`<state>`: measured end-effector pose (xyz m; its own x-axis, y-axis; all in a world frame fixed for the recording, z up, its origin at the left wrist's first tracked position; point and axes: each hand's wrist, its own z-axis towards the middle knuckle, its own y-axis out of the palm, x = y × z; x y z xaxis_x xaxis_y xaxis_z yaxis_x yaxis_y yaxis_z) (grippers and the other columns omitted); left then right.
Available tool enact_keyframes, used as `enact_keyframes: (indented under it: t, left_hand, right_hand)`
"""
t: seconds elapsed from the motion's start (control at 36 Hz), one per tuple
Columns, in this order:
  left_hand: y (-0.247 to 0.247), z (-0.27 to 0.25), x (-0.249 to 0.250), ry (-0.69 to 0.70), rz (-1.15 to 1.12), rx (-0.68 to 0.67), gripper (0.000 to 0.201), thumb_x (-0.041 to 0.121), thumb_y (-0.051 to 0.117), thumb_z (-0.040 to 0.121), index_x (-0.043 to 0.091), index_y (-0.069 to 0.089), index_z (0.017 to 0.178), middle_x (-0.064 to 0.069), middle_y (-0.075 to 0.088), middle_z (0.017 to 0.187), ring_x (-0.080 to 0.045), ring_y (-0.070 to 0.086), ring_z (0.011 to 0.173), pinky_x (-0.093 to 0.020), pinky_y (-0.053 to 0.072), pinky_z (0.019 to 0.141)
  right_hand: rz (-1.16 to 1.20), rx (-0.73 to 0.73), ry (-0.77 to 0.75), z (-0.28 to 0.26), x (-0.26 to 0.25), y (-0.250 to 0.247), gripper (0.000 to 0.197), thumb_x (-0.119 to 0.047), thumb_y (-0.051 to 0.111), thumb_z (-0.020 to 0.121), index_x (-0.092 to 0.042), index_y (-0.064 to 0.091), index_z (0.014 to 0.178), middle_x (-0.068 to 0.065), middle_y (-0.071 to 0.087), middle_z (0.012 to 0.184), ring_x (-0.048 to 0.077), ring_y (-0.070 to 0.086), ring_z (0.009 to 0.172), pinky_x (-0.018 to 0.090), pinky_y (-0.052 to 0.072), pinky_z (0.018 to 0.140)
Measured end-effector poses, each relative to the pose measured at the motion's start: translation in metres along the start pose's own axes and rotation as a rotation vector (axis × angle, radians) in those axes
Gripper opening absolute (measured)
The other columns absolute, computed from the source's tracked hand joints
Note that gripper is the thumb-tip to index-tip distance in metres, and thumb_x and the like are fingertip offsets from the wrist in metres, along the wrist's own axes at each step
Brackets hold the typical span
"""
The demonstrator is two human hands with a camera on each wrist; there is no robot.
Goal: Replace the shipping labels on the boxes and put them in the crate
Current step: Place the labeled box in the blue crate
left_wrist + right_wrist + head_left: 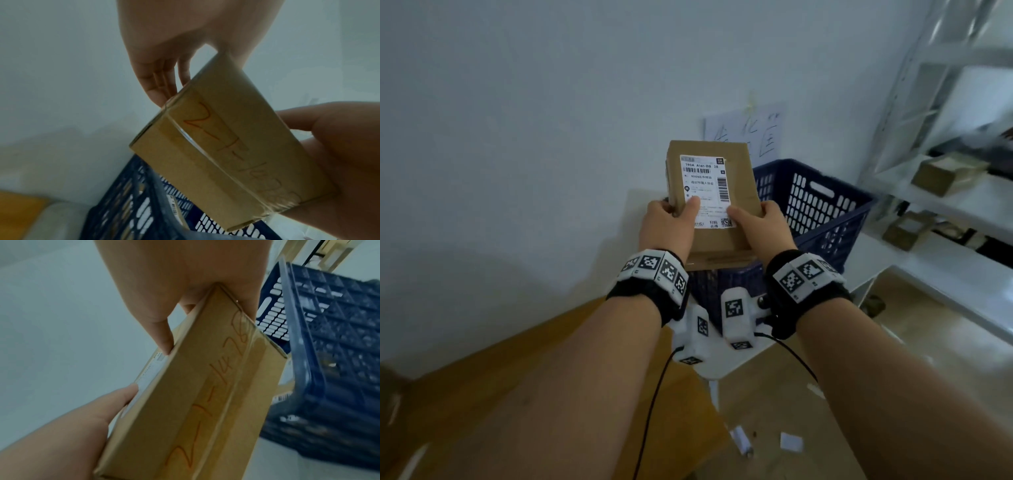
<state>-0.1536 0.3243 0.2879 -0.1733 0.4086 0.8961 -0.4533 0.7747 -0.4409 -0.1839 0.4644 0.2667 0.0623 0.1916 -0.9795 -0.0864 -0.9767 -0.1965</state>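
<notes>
1. Holding: cardboard box (714, 205), gripped at its near end by both hands and raised in the air above and in front of the blue crate (822, 209), not inside it
2. Left hand (667, 228): clasps the box's left edge, thumb pressed on the label, fingers underneath
3. Right hand (767, 224): clasps the box's right edge, thumb on the top face beside the label
4. Shipping label (707, 186): white, stuck flat on the box's top face, barcodes facing up
5. Box underside: clear tape and orange handwriting, seen in both wrist views
6. Crate: holds another labelled box (174, 209), partly visible
7. Metal shelves (941, 192) at right: more cardboard boxes, blurred
8. Floor: white paper scraps (791, 442)
</notes>
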Motion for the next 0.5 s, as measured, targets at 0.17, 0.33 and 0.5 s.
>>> enact_keyframes:
  t: [0.17, 0.33, 0.5]
  left_hand:
    - [0.059, 0.021, 0.040, -0.042, 0.010, -0.058, 0.051, 0.050, 0.055, 0.090, 0.012, 0.049, 0.122, -0.002, 0.062, 0.111, -0.020, 0.054, 0.082, -0.028, 0.041, 0.070]
    - [0.109, 0.056, 0.061, -0.064, 0.040, -0.080, 0.052, 0.052, 0.053, 0.089, 0.009, 0.052, 0.118, -0.006, 0.062, 0.111, -0.024, 0.056, 0.089, -0.033, 0.047, 0.080]
    - [0.161, 0.105, 0.070, -0.065, 0.043, -0.181, 0.050, 0.046, 0.054, 0.090, 0.004, 0.062, 0.115, -0.011, 0.068, 0.107, -0.024, 0.062, 0.082, -0.026, 0.042, 0.058]
  right_hand:
    - [-0.053, 0.021, -0.003, 0.052, -0.003, -0.050, 0.049, -0.043, 0.069, 0.083, -0.017, 0.051, 0.122, -0.001, 0.064, 0.109, 0.018, 0.064, 0.095, 0.040, 0.056, 0.087]
    - [-0.109, 0.015, -0.028, 0.105, -0.004, -0.080, 0.046, -0.037, 0.067, 0.087, -0.016, 0.048, 0.124, -0.004, 0.061, 0.106, 0.011, 0.060, 0.085, 0.026, 0.051, 0.068]
    - [-0.205, -0.014, 0.016, 0.169, 0.004, -0.100, 0.036, -0.035, 0.065, 0.087, -0.019, 0.045, 0.112, -0.003, 0.059, 0.103, 0.013, 0.058, 0.084, 0.027, 0.049, 0.068]
